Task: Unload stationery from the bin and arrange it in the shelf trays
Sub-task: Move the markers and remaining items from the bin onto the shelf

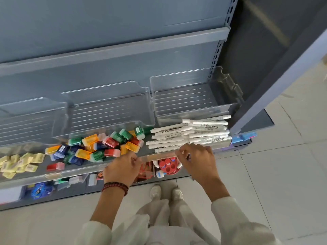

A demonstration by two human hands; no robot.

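My left hand and my right hand are at the shelf's front edge, each pinching one end of a clear strip that lies along the edge. Whether the strip is loose or part of the front rail cannot be told. Just behind my right hand lies a pile of white marker pens. Left of it is a heap of small coloured plastic boxes, and yellow packets lie at the far left. Three clear shelf trays stand behind them, right, middle and left, with nothing in them. No bin shows.
On the lower shelf sit a red round holder, red packets, and a blue toy. A grey shelf upright closes the right side. Pale floor tiles lie to the right, with my feet below the shelf.
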